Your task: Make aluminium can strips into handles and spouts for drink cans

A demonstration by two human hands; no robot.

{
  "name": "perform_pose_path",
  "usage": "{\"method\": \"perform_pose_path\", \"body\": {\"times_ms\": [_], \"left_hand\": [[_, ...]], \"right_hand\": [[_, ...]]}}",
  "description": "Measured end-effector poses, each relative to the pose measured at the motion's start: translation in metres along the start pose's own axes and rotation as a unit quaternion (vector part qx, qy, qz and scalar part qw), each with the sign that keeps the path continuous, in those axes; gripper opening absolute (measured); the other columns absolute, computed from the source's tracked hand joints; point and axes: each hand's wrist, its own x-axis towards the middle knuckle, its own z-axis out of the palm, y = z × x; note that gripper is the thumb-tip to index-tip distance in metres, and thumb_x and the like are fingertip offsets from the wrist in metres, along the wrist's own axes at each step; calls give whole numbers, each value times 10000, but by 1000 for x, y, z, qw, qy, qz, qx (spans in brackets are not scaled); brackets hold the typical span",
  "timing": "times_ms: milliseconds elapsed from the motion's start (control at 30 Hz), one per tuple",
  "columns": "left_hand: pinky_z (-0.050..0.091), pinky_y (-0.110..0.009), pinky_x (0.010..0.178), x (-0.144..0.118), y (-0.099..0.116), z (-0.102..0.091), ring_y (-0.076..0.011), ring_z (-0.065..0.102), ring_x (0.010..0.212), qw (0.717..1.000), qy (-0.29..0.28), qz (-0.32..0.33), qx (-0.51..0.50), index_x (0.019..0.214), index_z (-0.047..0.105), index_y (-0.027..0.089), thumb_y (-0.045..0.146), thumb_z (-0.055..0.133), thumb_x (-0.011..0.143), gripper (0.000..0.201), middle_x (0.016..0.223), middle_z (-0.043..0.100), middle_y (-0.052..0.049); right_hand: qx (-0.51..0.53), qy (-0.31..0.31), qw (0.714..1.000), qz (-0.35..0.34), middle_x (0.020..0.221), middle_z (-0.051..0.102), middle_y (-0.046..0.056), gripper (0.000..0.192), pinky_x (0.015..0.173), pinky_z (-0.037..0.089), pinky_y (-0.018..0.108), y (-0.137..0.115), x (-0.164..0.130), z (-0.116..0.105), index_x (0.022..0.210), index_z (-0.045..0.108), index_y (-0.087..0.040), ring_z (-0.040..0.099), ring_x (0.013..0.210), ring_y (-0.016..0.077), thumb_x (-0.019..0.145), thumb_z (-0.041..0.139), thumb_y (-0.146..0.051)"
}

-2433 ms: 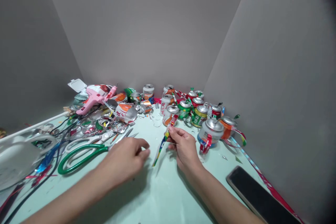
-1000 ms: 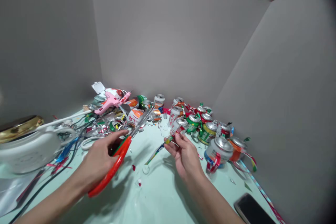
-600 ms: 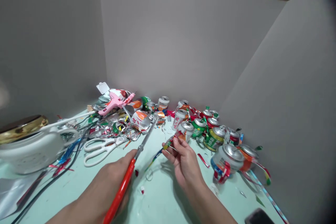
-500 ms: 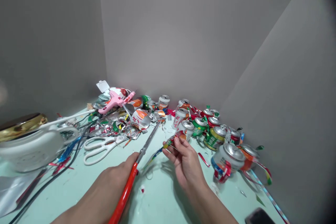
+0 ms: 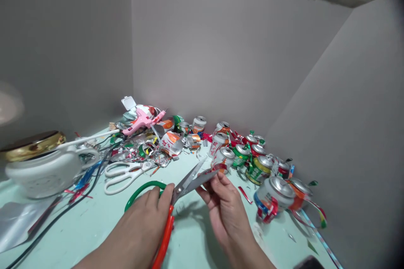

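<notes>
The scissors [image 5: 176, 201], red and green in the handles, sit in my left hand [image 5: 145, 227], whose fingers are wrapped around those handles; the blades are parted and point up toward the far right, over the middle of the desk [image 5: 94, 227]. Between the blade tips I see a thin coloured metal strip [image 5: 212, 171], pinched at its end by the fingertips of my right hand [image 5: 225, 206], just beside the near edge of the can cluster. The strip's print is too small to read.

Behind it, cut drink cans [image 5: 246, 155] crowd the far right part of the desk, red, green and orange, and one white can [image 5: 217, 143] carries red characters that I cannot make out. A blue and red can [image 5: 271, 195] stands nearest my right hand. White scissors [image 5: 123, 171] lie left of centre, with a pink glue gun [image 5: 142, 119] beyond them at the far left corner among metal scraps. A white kettle with a gold lid [image 5: 41, 164] stands at the left edge, dark cables [image 5: 78, 193] trailing past it.
</notes>
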Motion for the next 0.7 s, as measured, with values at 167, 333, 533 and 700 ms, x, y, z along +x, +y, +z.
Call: {"method": "perform_pose_path", "body": {"times_ms": [167, 333, 533, 700], "left_hand": [[446, -419, 866, 1, -5, 6, -290, 534, 1050, 999, -2, 14, 33, 1398, 277, 182, 118, 333, 765, 639, 1197, 537, -165], [484, -400, 768, 1, -9, 5, -292, 564, 975, 998, -5, 51, 37, 1395, 279, 163, 99, 339, 733, 668, 1155, 575, -165], [487, -390, 786, 0, -7, -1, -283, 563, 1008, 995, -33, 62, 66, 1401, 271, 154, 56, 297, 742, 667, 1165, 577, -165], [485, -419, 794, -1, -4, -10, -298, 580, 984, 994, -69, 65, 44, 1397, 278, 128, 69, 300, 746, 655, 1129, 593, -176]], "right_hand": [[-18, -18, 1000, 2, 697, 669, -18, 328, 647, 543, 270, -1, -1, 1, 660, 646, -170, 625, 672, 129, 421, 855, -252], [-31, -18, 999, 4, 696, 675, -4, 334, 594, 529, 243, -2, 0, 1, 657, 663, -175, 619, 656, 133, 409, 859, -283], [-23, -11, 1000, -9, 699, 671, -8, 315, 600, 527, 234, 0, 0, 0, 658, 672, -179, 612, 649, 124, 421, 858, -271], [-16, 2, 1000, -10, 679, 667, -18, 318, 584, 529, 217, 2, -1, -1, 641, 667, -173, 610, 632, 110, 406, 863, -258]]}}
